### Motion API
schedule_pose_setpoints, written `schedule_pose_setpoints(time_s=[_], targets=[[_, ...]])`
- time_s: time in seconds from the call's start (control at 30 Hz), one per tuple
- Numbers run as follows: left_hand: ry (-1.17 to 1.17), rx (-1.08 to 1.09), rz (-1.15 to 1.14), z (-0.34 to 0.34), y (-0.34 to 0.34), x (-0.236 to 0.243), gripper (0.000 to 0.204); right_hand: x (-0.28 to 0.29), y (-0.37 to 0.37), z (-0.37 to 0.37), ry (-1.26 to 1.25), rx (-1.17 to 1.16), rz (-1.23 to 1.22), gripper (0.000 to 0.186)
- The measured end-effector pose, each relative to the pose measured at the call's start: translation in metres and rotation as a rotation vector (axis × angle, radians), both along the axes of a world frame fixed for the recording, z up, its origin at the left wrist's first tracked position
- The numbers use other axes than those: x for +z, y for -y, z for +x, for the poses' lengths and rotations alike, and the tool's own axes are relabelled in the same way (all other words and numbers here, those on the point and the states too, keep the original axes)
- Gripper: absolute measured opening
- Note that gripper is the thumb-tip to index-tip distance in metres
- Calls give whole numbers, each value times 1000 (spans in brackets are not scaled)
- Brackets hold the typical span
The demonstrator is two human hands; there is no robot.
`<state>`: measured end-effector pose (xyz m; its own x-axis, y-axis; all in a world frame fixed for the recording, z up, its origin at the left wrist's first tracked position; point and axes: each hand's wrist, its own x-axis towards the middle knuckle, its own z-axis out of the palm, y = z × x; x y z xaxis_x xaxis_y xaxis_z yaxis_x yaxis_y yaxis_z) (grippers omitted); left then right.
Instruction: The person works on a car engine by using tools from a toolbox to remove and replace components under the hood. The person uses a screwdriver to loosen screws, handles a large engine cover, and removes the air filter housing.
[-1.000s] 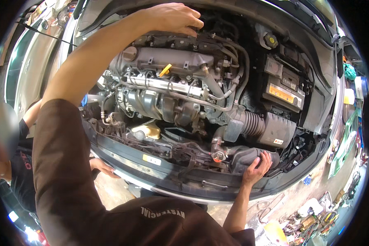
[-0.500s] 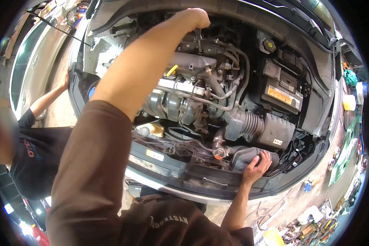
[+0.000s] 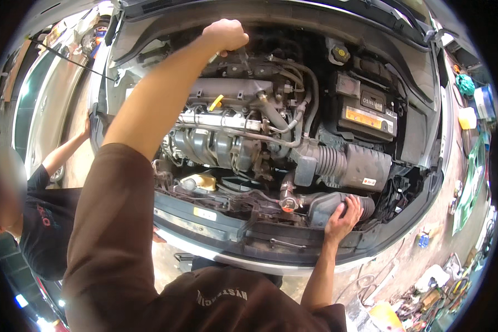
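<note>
Far left, a co-worker's hand [image 3: 85, 129] is at the bay's edge; left hand [image 3: 227, 36] is up over the engine's rear, fist closed around the top of a slim metal tool shaft [image 3: 246, 63], which drops just behind the grey valve cover [image 3: 235, 87], fingertips mostly hidden. Dark open gap lies between that fist and the brake fluid reservoir [image 3: 338, 53]. Right hand [image 3: 342, 219] rests fingers slightly apart on the black air intake duct [image 3: 322, 209], near the front crossmember [image 3: 249, 233], well clear of the battery [image 3: 369, 115].
</note>
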<state>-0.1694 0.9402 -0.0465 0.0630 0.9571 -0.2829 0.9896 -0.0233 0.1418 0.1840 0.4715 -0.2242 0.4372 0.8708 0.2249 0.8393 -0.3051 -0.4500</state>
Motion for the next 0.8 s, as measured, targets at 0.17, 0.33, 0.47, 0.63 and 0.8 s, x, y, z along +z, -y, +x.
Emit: schedule_pose_setpoints(time_s=[0.17,0.33,0.47,0.63,0.8], targets=[[151,-219,-325,-18,-1,5,50,1,0,-1,0,10,9,28],[-75,-69,42,7,10,4,34,2,1,1,17,-2,-3,28],[443,-141,-247,-9,-1,-6,41,4,-3,-3,0,7,10,28],[79,-136,-2,3,9,-7,44,3,-1,-1,13,6,-3,28],[12,-190,19,3,13,-10,41,0,0,-2,10,7,6,27]])
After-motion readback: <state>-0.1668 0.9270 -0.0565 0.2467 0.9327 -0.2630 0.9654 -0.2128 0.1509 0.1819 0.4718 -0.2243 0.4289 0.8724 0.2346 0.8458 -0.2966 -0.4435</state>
